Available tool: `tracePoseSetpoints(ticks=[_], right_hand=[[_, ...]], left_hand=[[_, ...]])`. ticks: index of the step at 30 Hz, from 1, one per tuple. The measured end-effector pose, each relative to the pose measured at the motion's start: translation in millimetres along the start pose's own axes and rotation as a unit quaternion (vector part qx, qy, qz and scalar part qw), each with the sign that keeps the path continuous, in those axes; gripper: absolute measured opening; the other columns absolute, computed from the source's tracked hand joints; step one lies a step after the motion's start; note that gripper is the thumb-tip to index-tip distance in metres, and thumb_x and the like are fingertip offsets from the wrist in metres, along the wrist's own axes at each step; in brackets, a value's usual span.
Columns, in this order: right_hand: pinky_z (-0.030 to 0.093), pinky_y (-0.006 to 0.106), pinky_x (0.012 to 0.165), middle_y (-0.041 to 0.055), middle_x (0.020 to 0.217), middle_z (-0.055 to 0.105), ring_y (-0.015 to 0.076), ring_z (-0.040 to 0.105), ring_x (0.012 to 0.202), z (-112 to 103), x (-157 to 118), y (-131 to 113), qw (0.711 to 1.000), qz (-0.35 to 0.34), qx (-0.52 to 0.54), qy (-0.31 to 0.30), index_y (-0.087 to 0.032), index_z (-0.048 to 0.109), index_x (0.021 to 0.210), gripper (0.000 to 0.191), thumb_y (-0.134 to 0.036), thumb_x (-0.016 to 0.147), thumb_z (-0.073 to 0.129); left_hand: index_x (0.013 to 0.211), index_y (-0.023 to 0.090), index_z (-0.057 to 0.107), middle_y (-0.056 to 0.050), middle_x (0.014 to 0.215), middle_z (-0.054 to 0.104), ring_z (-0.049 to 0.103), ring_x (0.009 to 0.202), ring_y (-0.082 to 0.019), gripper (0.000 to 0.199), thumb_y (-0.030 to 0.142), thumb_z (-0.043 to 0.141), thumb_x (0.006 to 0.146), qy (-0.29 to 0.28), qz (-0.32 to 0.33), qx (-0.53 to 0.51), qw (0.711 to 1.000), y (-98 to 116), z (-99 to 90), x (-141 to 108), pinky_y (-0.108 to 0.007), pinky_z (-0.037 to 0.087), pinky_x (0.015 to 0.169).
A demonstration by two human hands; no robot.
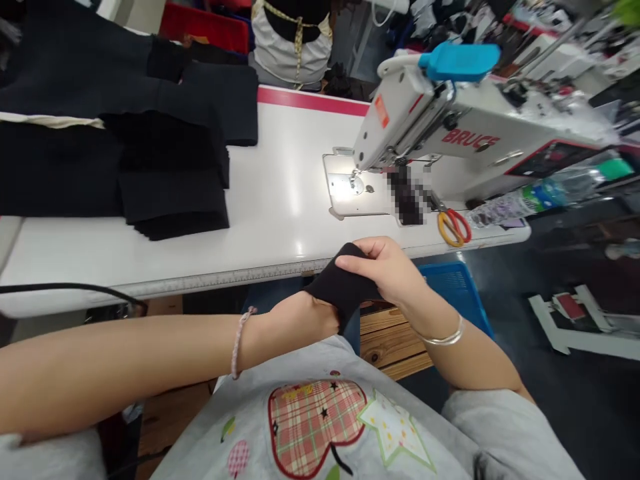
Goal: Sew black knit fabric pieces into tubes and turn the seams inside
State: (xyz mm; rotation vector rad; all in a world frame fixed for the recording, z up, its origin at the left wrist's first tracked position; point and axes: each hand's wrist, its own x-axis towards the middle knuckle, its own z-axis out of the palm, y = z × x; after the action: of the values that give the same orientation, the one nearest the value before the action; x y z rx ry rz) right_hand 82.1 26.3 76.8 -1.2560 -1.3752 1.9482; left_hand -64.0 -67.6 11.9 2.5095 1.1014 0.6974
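A piece of black fabric [345, 285] is held in front of my body, just off the table's front edge. My right hand [387, 267] pinches its upper right part, thumb on top. The fingers of my left hand [307, 317] are tucked into or behind the lower left of the cloth, so their tips are hidden. Beyond my hands stands a white sewing machine [450, 127], its presser foot [355, 179] over the metal needle plate [345, 193]. Stacks of black fabric pieces [175, 193] lie on the left of the white table [280, 200].
Scissors with red and yellow handles [454, 227] lie right of the needle plate, near a plastic bottle [555, 190]. A measuring tape [250, 275] runs along the table's front edge. Below at the right is a blue basket [457, 293]. A dress form [293, 40] stands behind the table.
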Motion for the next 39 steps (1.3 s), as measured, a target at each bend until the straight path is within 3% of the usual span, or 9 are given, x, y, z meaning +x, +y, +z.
tracePoseSetpoints(ticks=[2, 4, 10, 14, 17, 20, 25, 34, 39], right_hand=[[0.046, 0.023, 0.057, -0.0006, 0.069, 0.068, 0.012, 0.059, 0.06, -3, 0, 4, 0.999, -0.017, 0.026, -0.011, -0.018, 0.071, 0.072, 0.028, -0.045, 0.07, 0.08], [0.043, 0.023, 0.056, -0.0021, 0.067, 0.064, 0.0103, 0.055, 0.059, -6, 0, 12, 0.998, -0.052, 0.039, 0.013, -0.019, 0.068, 0.072, 0.032, -0.05, 0.072, 0.077], [0.033, 0.024, 0.052, -0.0038, 0.056, 0.047, 0.01, 0.04, 0.055, -4, 2, 49, 0.976, -0.13, -0.04, 0.168, -0.018, 0.061, 0.064, 0.044, -0.06, 0.078, 0.065], [0.04, 0.027, 0.057, -0.001, 0.059, 0.053, 0.0137, 0.047, 0.059, -4, 3, 65, 0.958, -0.16, -0.056, 0.232, -0.019, 0.062, 0.063, 0.047, -0.063, 0.08, 0.06], [0.046, 0.03, 0.066, 0.0032, 0.072, 0.065, 0.0178, 0.057, 0.069, -11, 2, 77, 0.956, -0.183, -0.032, 0.225, -0.021, 0.068, 0.074, 0.046, -0.065, 0.083, 0.056], [0.047, 0.031, 0.065, 0.0042, 0.073, 0.065, 0.0185, 0.058, 0.068, -16, 0, 91, 0.955, -0.207, -0.004, 0.213, -0.022, 0.068, 0.08, 0.05, -0.071, 0.08, 0.056], [0.048, 0.032, 0.064, 0.0039, 0.072, 0.064, 0.0187, 0.058, 0.067, -17, 0, 98, 0.96, -0.213, 0.054, 0.173, -0.021, 0.067, 0.08, 0.058, -0.077, 0.063, 0.068], [0.041, 0.029, 0.054, -0.0012, 0.057, 0.051, 0.0155, 0.047, 0.058, -18, 5, 97, 0.967, -0.152, -0.005, 0.204, -0.021, 0.064, 0.064, 0.044, -0.064, 0.065, 0.076], [0.031, 0.028, 0.051, -0.005, 0.05, 0.034, 0.0113, 0.032, 0.051, -15, 5, 100, 0.95, -0.173, -0.076, 0.25, -0.022, 0.049, 0.051, 0.052, -0.064, 0.07, 0.073]], left_hand=[[0.135, 0.006, 0.052, -0.015, 0.14, 0.054, 0.036, 0.141, -0.029, 0.06, -0.004, 0.027, 0.081, -0.024, 0.067, 0.034, 0.997, -8, -9.1, 0, -0.048, 0.027, 0.12], [0.142, 0.01, 0.044, -0.016, 0.147, 0.045, 0.033, 0.142, -0.032, 0.055, 0.006, 0.035, 0.088, -0.039, 0.094, 0.07, 0.992, -16, -16.2, 0, -0.049, 0.022, 0.121], [0.146, 0.02, 0.04, -0.018, 0.147, 0.045, 0.034, 0.142, -0.036, 0.064, 0.001, 0.038, 0.085, -0.045, 0.022, 0.101, 0.994, -24, -4.6, -4, -0.065, 0.026, 0.112], [0.148, 0.022, 0.036, -0.015, 0.146, 0.048, 0.036, 0.141, -0.032, 0.06, 0.01, 0.045, 0.09, -0.009, 0.015, 0.031, 0.999, -23, 9.4, -1, -0.061, 0.024, 0.116], [0.15, 0.025, 0.033, -0.012, 0.142, 0.053, 0.042, 0.139, -0.027, 0.059, 0.02, 0.048, 0.093, 0.04, -0.054, -0.101, 0.993, -22, 12.7, 2, -0.052, 0.03, 0.117], [0.146, 0.024, 0.041, -0.011, 0.136, 0.06, 0.046, 0.136, -0.025, 0.054, 0.03, 0.051, 0.093, 0.077, -0.167, -0.259, 0.948, -19, 15.3, 4, -0.046, 0.036, 0.115], [0.126, 0.021, 0.064, -0.009, 0.115, 0.072, 0.052, 0.129, -0.028, 0.044, 0.046, 0.055, 0.091, 0.1, -0.354, -0.453, 0.812, -12, 19.5, 13, -0.045, 0.038, 0.113], [0.11, 0.02, 0.072, -0.008, 0.111, 0.073, 0.062, 0.116, -0.029, 0.045, 0.054, 0.066, 0.08, 0.13, -0.425, -0.538, 0.717, -13, 15.8, 31, -0.042, 0.046, 0.106], [0.104, 0.016, 0.073, -0.01, 0.102, 0.075, 0.067, 0.104, -0.029, 0.04, 0.047, 0.073, 0.077, 0.144, -0.453, -0.624, 0.62, -14, 14.5, 35, -0.042, 0.053, 0.096]])
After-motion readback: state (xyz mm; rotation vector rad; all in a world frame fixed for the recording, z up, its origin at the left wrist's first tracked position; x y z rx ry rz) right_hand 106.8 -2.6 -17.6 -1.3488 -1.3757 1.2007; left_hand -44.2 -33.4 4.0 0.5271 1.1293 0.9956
